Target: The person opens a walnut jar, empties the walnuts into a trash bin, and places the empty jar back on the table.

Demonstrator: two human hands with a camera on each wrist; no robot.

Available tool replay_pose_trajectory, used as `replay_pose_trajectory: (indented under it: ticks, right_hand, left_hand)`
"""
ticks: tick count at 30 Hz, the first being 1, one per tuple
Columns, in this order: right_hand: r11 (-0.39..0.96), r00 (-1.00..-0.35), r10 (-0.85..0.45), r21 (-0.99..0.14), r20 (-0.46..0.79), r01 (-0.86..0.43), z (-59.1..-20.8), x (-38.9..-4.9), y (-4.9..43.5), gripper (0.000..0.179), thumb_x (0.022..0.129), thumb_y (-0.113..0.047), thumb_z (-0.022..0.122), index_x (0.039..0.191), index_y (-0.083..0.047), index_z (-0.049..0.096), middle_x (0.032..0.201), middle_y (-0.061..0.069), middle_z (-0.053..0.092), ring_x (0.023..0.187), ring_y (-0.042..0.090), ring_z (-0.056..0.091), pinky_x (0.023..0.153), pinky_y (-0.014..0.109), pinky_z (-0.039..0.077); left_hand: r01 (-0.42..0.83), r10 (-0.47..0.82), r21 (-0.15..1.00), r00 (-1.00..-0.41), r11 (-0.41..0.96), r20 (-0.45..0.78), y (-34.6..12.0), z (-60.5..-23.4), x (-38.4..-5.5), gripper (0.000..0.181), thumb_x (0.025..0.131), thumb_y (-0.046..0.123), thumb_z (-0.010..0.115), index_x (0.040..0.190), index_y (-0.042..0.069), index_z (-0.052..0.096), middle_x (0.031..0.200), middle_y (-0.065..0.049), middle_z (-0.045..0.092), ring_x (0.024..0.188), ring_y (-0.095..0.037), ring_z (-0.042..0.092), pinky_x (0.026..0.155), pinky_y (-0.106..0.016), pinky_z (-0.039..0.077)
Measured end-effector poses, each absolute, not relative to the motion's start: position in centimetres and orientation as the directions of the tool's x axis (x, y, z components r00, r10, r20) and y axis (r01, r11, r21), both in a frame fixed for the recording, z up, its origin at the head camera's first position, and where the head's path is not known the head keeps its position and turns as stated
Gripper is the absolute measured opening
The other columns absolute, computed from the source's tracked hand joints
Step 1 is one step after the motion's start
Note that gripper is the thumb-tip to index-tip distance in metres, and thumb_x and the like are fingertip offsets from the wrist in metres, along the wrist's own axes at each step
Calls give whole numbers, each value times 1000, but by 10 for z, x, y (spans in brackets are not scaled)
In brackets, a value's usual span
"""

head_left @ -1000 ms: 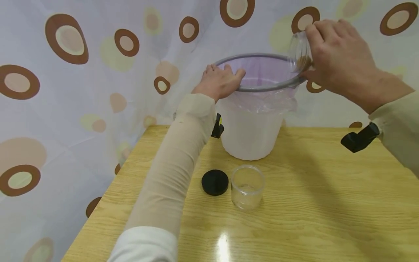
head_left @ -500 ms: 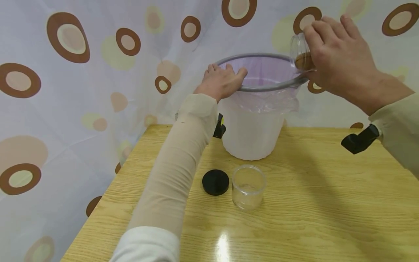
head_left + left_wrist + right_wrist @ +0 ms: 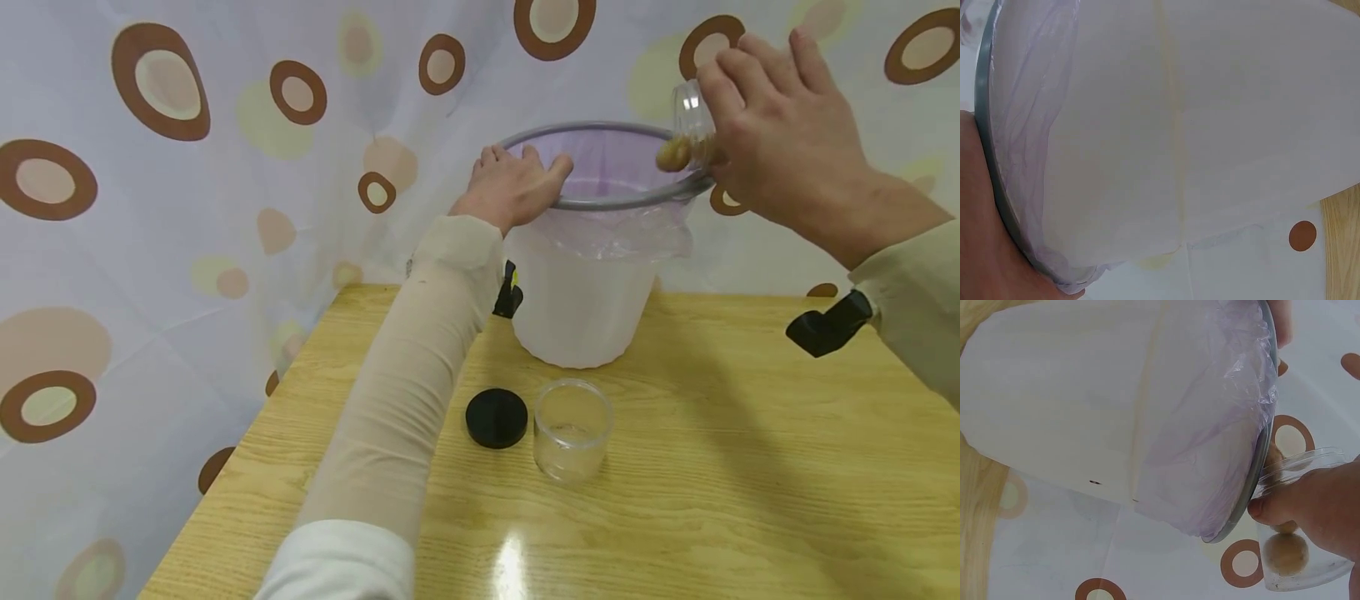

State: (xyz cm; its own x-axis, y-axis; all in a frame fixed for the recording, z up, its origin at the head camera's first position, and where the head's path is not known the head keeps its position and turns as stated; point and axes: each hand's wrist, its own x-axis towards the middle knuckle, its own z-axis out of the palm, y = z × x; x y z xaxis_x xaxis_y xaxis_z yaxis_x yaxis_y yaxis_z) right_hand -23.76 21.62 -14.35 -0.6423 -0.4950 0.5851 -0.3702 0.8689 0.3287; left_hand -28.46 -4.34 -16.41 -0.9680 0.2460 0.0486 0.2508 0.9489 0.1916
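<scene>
A white bin (image 3: 581, 308) with a grey rim and a purple liner stands at the back of the wooden table (image 3: 675, 500). My left hand (image 3: 513, 185) grips the rim on its left side; its palm (image 3: 985, 250) lies against the rim. My right hand (image 3: 780, 137) holds a clear jar (image 3: 692, 125) tipped mouth-first over the right rim, with brownish round pieces at its mouth. In the right wrist view the jar (image 3: 1300, 519) sits against the bin's rim (image 3: 1260, 462) with pieces inside.
An empty clear jar (image 3: 572, 429) stands upright in front of the bin, with a black lid (image 3: 497, 417) flat beside it on the left. A patterned curtain (image 3: 187, 167) hangs close behind and to the left of the table.
The right hand has tilted the jar further and the brown contents have slid to its mouth over the bin. The left hand stays on the rim.
</scene>
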Motion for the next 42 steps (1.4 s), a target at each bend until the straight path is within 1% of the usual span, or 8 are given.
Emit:
replay_pose_trajectory:
  ticks: [6,12,17,25,32,34,37,42]
  right_hand:
    - [861,-611,-508,329,607,-388,-145,-237,215,82,77,5,71,147,6,29,148,29,36,146,41,23,124,55,5]
    - [852,-607,-523,363,598,-377,-147,-236,216,76,82,5,68,147,4,29,153,26,33,152,36,17,125,54,3]
    - [811,-539,-584,459,606,-363,-149,-237,218,69,86,6,64,147,2,31,157,23,31,153,31,15,125,51,4]
    - [731,-432,-680,593,592,-338,-148,-239,218,91,65,16,74,145,1,33,149,22,35,150,32,19,125,49,7]
    - [695,-340,-719,633,607,-341,-149,-244,217,111,46,12,84,144,0,35,151,20,36,149,31,23,125,50,10]
    - [697,-330,-717,633,613,-337,-149,-244,217,110,48,13,83,145,-1,35,153,19,36,150,30,22,125,50,10]
    - [696,-335,-718,638,610,-330,-148,-241,219,100,60,16,77,148,-2,33,154,19,35,152,29,20,125,50,11]
    - [718,-385,-696,597,606,-357,-149,-236,223,82,76,15,64,149,-1,31,158,20,30,154,27,14,125,50,8]
  left_hand:
    - [251,246,183,-968,951,46,-43,-164,-284,79,98,58,2,160,10,12,164,-24,8,152,-34,7,125,-41,7]
    - [253,250,187,-967,949,43,-44,-165,-285,79,98,59,1,161,11,8,164,-24,5,153,-35,4,125,-42,6]
    - [256,253,190,-967,948,42,-44,-166,-286,80,98,61,1,160,11,10,164,-24,5,153,-36,5,125,-42,6]
    - [258,254,188,-966,948,49,-44,-166,-286,80,98,61,1,160,12,12,164,-24,5,153,-35,5,126,-42,6]
    - [254,249,183,-967,950,47,-45,-164,-285,79,98,61,2,160,12,12,164,-24,5,153,-35,7,125,-41,7]
    - [255,251,185,-967,949,47,-45,-164,-285,79,98,61,2,160,12,11,165,-24,5,153,-35,6,126,-41,7]
    - [258,252,185,-966,948,52,-45,-163,-284,79,98,61,2,161,12,10,165,-24,5,153,-35,6,126,-41,7]
    - [253,248,191,-967,948,49,-46,-164,-283,80,98,61,2,161,13,10,165,-24,5,153,-35,4,126,-41,6]
